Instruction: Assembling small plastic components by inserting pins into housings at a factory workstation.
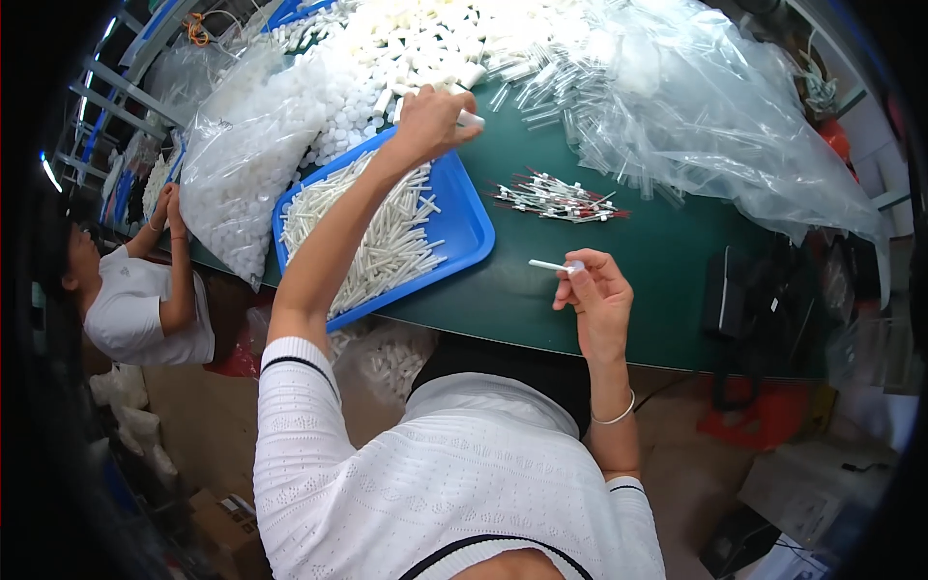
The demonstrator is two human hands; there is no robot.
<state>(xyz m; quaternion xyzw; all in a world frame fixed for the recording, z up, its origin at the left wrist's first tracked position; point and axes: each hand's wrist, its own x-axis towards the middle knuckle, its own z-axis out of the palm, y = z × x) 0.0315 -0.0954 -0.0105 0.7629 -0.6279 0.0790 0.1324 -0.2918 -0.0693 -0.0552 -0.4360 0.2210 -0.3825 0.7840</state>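
Observation:
My left hand (431, 124) reaches over the far edge of a blue tray (472, 224), its fingers closed on a short white cylinder (471, 119). Thin white sticks (391, 242) fill much of the tray. Above the table's near edge, my right hand (601, 295) pinches a thin white stick (547, 264) that points left. A small translucent cap (577, 266) sits at the stick's right end, partly covered by my fingers. Beyond this hand lies a small pile of thin red-and-white pieces (561, 198).
White cylinders (406, 43) are heaped at the back of the green table (464, 314). Clear tubes (551, 87) spill from a large plastic bag (715, 126) on the right. A bag of white caps (232, 174) stands left of the tray. Another person (145, 300) works at the left.

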